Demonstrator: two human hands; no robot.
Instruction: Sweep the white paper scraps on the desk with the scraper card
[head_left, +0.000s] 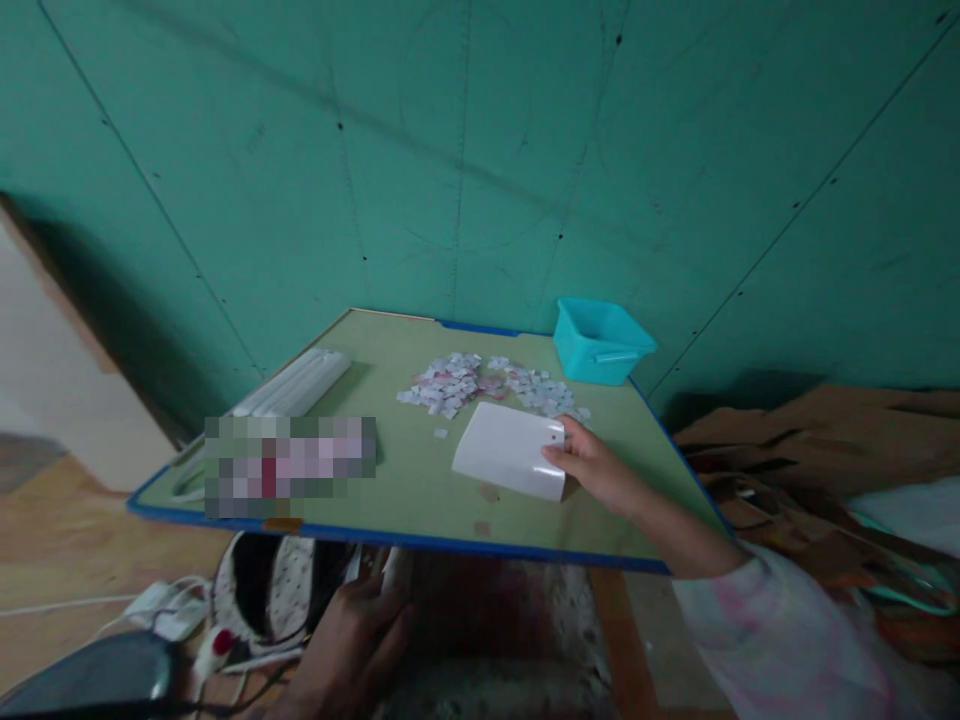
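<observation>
My right hand [592, 465] grips the right edge of a white sheet of paper [506, 448] that rests on the green board [420, 480], thumb on top. Just beyond the sheet lies a scatter of several small white and pink paper squares [480, 382]. My left hand [352, 640] is below the board's front edge, fingers stretched down over a dark patterned surface, holding nothing that I can see.
A turquoise plastic tub [600, 342] stands at the board's far right corner. White tubes [296, 385] lie at the far left, beside a blurred patch. A dotted bag [262, 590] and white cables [161, 605] sit on the floor; brown cardboard [810, 440] is piled at right.
</observation>
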